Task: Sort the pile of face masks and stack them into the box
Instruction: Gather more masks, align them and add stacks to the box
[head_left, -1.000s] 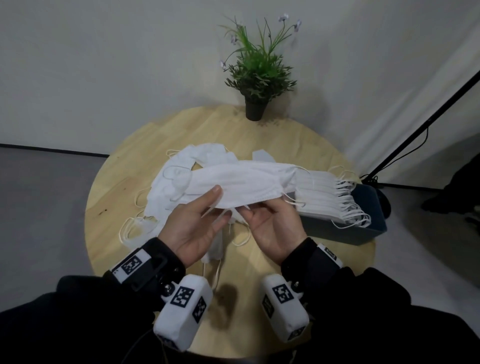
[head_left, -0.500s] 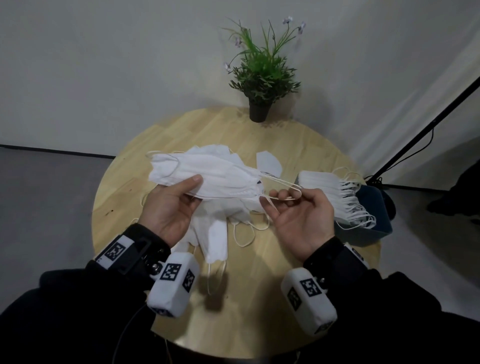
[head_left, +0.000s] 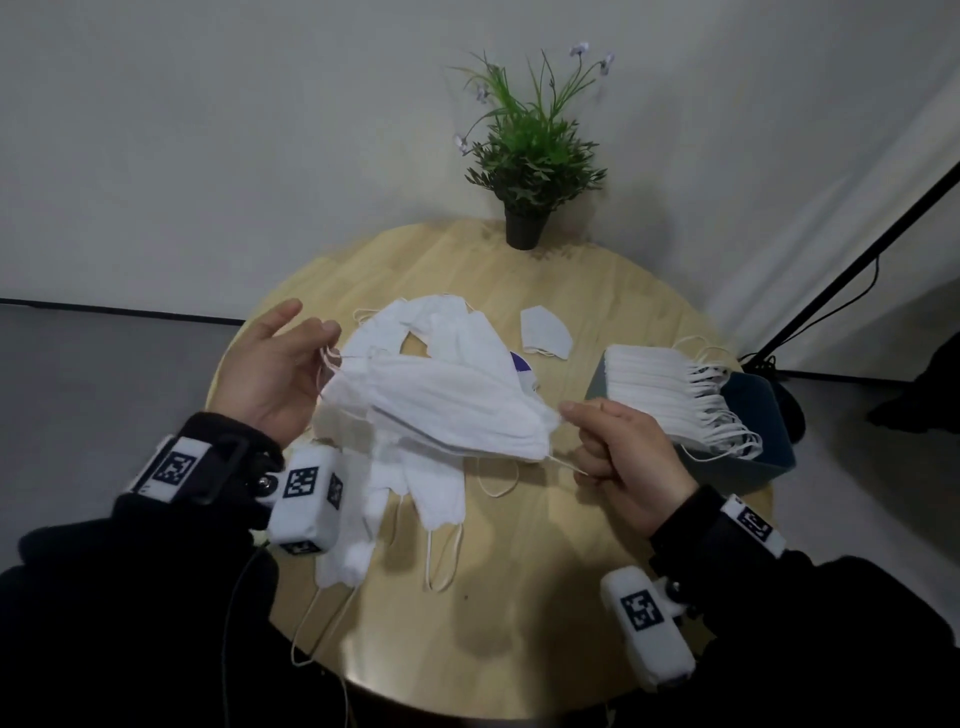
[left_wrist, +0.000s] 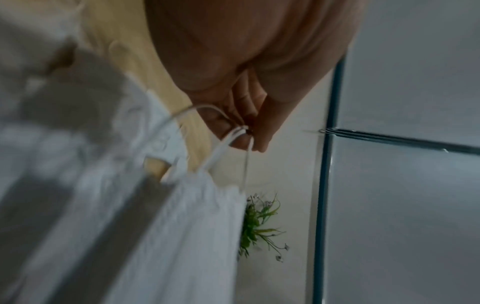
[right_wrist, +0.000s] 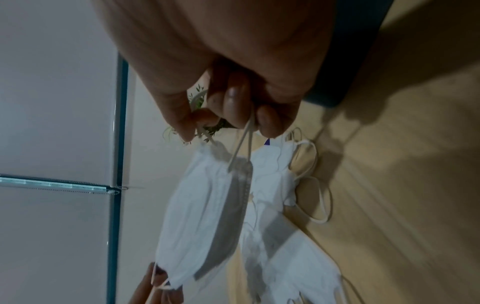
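Observation:
A folded white face mask (head_left: 447, 410) hangs stretched between my two hands above the round wooden table (head_left: 597, 545). My left hand (head_left: 291, 358) pinches its left ear loop (left_wrist: 228, 133) between thumb and fingers. My right hand (head_left: 597, 431) pinches the right ear loops (right_wrist: 244, 142), its fingers curled. Below the held mask lies the pile of loose white masks (head_left: 415, 493). At the right, a neat stack of masks (head_left: 670, 400) rests on the dark blue box (head_left: 763, 441), their loops hanging over its inside.
A potted green plant (head_left: 524, 171) stands at the table's far edge. One small white folded mask (head_left: 545, 332) lies alone between pile and box. A black stand pole (head_left: 857, 260) slants at the right. Bare wood shows at the table's near side.
The held mask has been pulled out flat: my left hand shifted from gripping its body to pinching the left loop, and my right hand moved right toward the box.

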